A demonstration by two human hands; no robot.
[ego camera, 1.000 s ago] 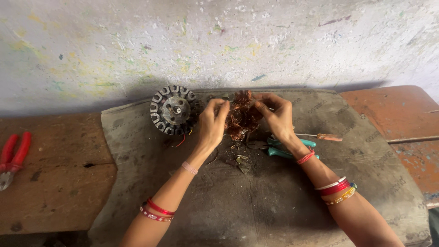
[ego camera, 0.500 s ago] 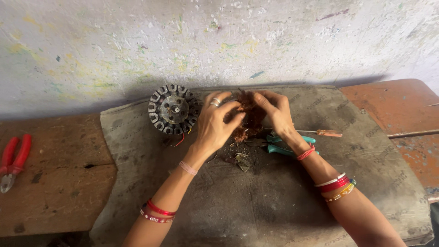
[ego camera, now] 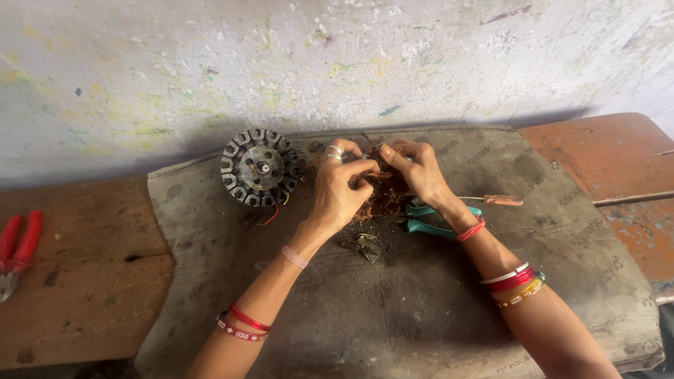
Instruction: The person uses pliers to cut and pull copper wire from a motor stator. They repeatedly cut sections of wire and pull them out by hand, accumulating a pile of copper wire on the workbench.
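Head view: left hand (ego camera: pixel 338 191) and right hand (ego camera: pixel 420 172) are both pinching the tangled copper winding (ego camera: pixel 379 193), fingers clamped on it, bundle sitting mid-mat between them. Risk as I see it: thin wire snapping or cutting fingertips if the 2 hands are pulling apart too hard. Stator core (ego camera: pixel 258 167) is lying just left, teal pliers (ego camera: pixel 428 217) and screwdriver (ego camera: pixel 500 200) right. Worn dark mat (ego camera: pixel 421 309) is covering a wooden bench (ego camera: pixel 77 281); red pliers (ego camera: pixel 17 249) far left; paint-flecked wall (ego camera: pixel 337 63) behind.

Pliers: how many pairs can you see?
2. The red-handled pliers lie at the bench's far left; the teal-handled pliers sit under the right hand. Others may be hidden.
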